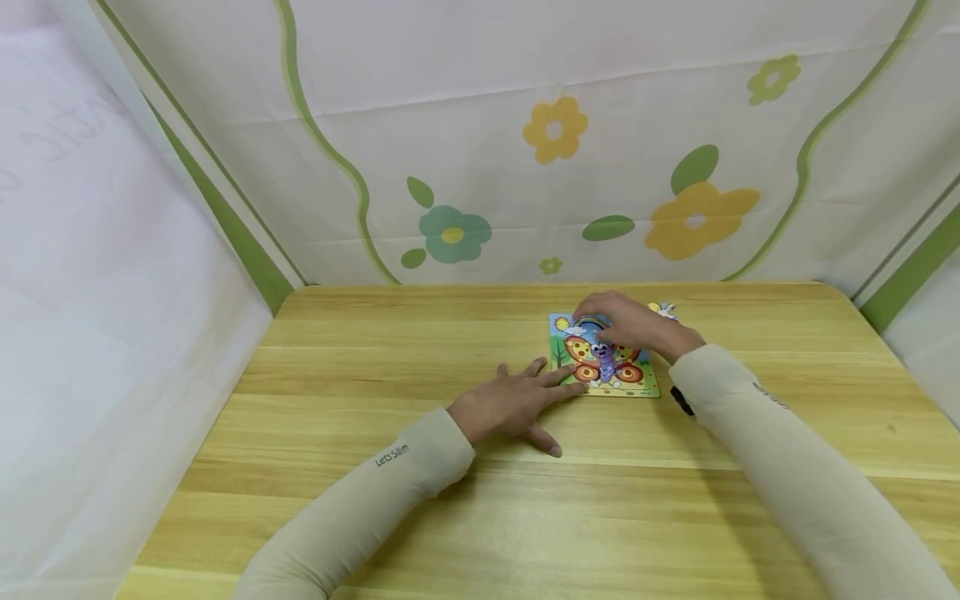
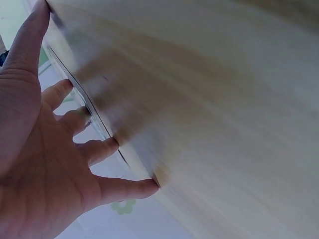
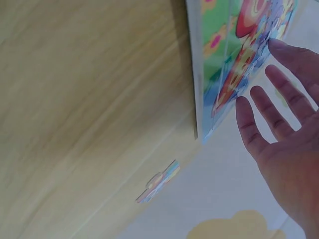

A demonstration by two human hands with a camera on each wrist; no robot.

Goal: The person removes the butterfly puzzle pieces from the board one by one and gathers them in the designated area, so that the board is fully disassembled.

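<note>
My left hand (image 1: 510, 406) lies spread flat on the pale wooden table (image 1: 375, 375), fingertips against the colourful square butterfly puzzle board (image 1: 604, 358); my right hand (image 1: 630, 323) presses straight-fingered on top; thin, stiff, light, probably slippery; best lifted by its edges.

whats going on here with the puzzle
A person works at a butterfly puzzle on a wooden table. The left hand lies flat, fingertips at the puzzle's left edge. The right hand rests over its upper part, fingers straight. One loose piece lies on the table just beyond the puzzle.
</note>
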